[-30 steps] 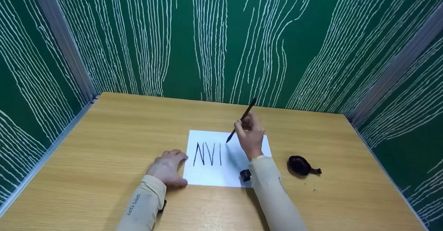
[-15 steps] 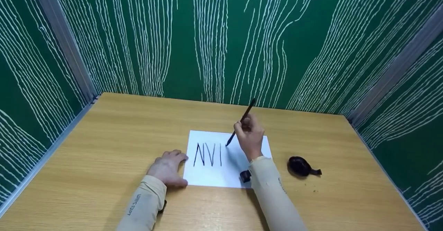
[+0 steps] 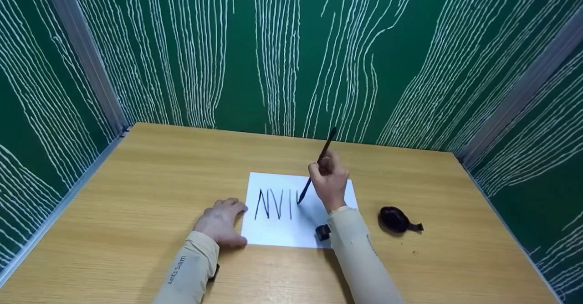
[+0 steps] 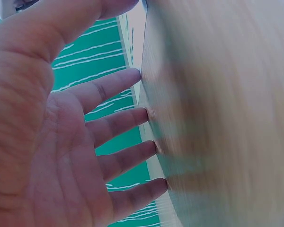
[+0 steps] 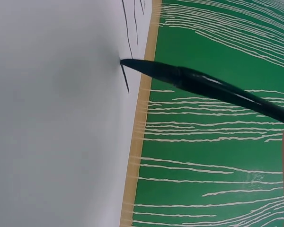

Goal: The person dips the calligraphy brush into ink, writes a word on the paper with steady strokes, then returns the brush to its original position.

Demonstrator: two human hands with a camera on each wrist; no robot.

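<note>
My right hand (image 3: 331,181) pinches a black paintbrush (image 3: 325,149), slanted with its top leaning away to the right. In the right wrist view the dark brush tip (image 5: 151,68) touches the white paper (image 5: 61,156) at the upper end of a short black line. Black strokes like "NVI" stand on the sheet (image 3: 273,233) left of the brush. At the paper's left edge rests my left hand (image 3: 221,222), its thumb and fingertips on the edge and table. Seen from the left wrist, the fingers (image 4: 128,158) are spread and fairly straight, holding nothing.
A small black block (image 3: 323,232) sits on the paper's lower right, partly hidden by the right sleeve. Right of the sheet lies a black, rounded dish with a short handle (image 3: 394,218). Green walls (image 3: 241,58) with white wavy lines enclose the wooden table (image 3: 159,167).
The brush tip has moved down the paper, towards the body, leaving a new vertical black line right of the earlier strokes. My left hand has stayed in place.
</note>
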